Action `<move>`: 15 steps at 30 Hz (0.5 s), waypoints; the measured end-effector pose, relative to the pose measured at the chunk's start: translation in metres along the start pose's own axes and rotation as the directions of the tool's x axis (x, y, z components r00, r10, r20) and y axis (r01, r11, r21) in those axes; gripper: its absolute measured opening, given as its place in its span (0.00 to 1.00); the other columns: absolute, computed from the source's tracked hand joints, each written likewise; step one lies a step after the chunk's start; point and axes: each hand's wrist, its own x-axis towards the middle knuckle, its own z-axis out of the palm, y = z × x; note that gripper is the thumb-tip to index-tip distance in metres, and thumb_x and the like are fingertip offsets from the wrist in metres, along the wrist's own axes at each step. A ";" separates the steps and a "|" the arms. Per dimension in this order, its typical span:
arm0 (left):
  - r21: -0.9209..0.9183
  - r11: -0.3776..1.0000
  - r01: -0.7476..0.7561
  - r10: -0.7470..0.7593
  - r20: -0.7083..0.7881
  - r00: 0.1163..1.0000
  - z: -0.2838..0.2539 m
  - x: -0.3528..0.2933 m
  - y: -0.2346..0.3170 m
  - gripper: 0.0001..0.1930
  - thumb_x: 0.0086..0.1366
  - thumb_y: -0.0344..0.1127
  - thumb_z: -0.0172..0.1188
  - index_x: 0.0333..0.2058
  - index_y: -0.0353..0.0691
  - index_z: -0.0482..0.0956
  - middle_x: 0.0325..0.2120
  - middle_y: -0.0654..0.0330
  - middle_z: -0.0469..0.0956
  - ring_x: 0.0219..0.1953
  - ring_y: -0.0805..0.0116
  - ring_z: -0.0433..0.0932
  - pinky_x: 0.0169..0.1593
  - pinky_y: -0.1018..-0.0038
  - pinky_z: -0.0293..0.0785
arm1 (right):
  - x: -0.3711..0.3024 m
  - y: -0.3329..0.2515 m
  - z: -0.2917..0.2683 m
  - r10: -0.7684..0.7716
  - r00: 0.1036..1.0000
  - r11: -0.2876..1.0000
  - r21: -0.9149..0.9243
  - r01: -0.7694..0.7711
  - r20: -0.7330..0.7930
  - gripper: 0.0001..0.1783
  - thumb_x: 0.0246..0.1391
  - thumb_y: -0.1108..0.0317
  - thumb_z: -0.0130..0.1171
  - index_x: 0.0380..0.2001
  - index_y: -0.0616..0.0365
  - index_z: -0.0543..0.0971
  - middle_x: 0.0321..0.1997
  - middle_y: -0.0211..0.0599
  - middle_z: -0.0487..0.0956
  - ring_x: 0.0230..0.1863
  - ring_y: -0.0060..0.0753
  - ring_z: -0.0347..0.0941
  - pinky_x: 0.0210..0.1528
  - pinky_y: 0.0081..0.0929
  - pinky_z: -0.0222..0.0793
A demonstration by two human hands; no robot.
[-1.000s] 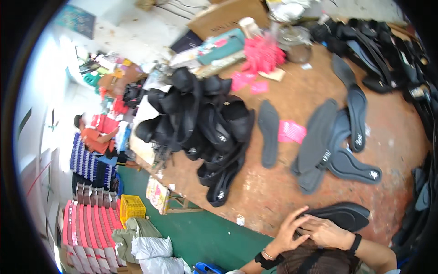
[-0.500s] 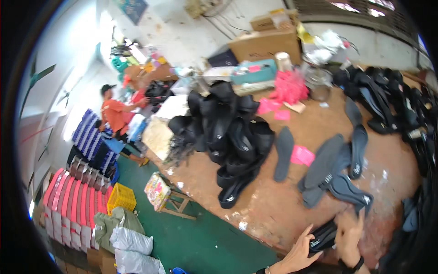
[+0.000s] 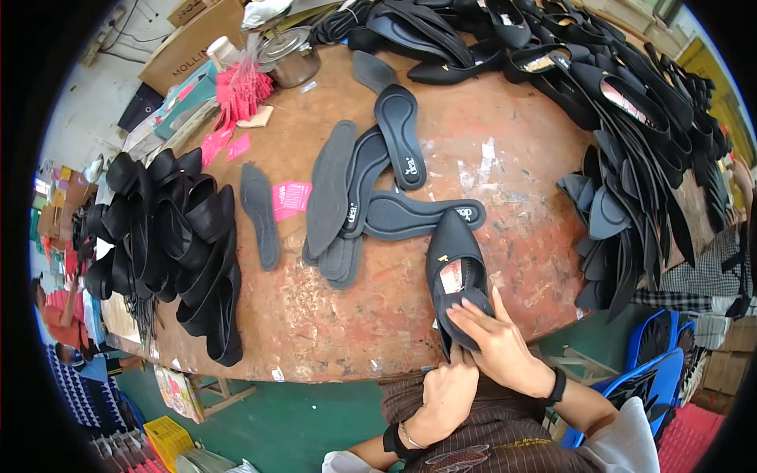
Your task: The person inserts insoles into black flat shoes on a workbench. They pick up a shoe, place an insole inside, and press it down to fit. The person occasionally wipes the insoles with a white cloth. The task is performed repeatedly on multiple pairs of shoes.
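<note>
At the near edge of the brown counter [image 3: 315, 331], a black pointed shoe [image 3: 446, 243] is being held with its toe directed away from the wearer. Its heel is being gripped by the left hand [image 3: 451, 394], whose fingers are curling closed upon it. A dark padded piece [image 3: 464, 337] at the shoe's opening is being covered by the right hand [image 3: 505, 347] (the thumb is being held apart from the fingers). Beyond the toe, gray insoles [image 3: 330, 189] are overlapping in a cluster; a pink card [image 3: 291, 199] is lying between these and a single insole [image 3: 259, 217]. To the left, a pile of black shoes [image 3: 173, 221] is resting. Farther off, a metal pot [image 3: 292, 59] is standing beside a pink bundle [image 3: 239, 94].
</note>
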 end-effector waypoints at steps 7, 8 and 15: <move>-0.138 0.990 -0.018 0.012 -0.043 0.999 -0.005 0.001 -0.009 0.28 0.59 0.38 0.64 0.51 0.19 0.72 0.56 0.31 0.69 0.25 0.52 0.84 0.26 0.66 0.81 | 0.082 0.010 -0.004 0.182 0.968 0.962 -0.234 -0.139 0.173 0.30 0.45 0.78 0.54 0.55 0.76 0.70 0.57 0.62 0.72 0.64 0.56 0.66 0.73 0.57 0.46; -0.154 0.988 -0.023 0.016 -0.046 0.999 -0.003 0.001 -0.010 0.28 0.59 0.38 0.64 0.51 0.19 0.72 0.56 0.30 0.69 0.25 0.52 0.84 0.26 0.66 0.81 | 0.065 0.008 0.005 0.081 0.996 0.960 -0.272 -0.071 0.024 0.29 0.46 0.78 0.53 0.55 0.77 0.69 0.57 0.63 0.72 0.63 0.56 0.66 0.73 0.56 0.46; -0.196 0.980 -0.024 0.010 -0.072 0.997 -0.005 0.006 -0.010 0.25 0.57 0.33 0.63 0.49 0.19 0.74 0.54 0.29 0.71 0.24 0.52 0.84 0.26 0.65 0.81 | 0.083 0.013 0.005 0.230 0.956 0.918 -0.366 -0.151 0.183 0.27 0.50 0.75 0.51 0.53 0.80 0.67 0.52 0.62 0.73 0.60 0.54 0.68 0.73 0.55 0.45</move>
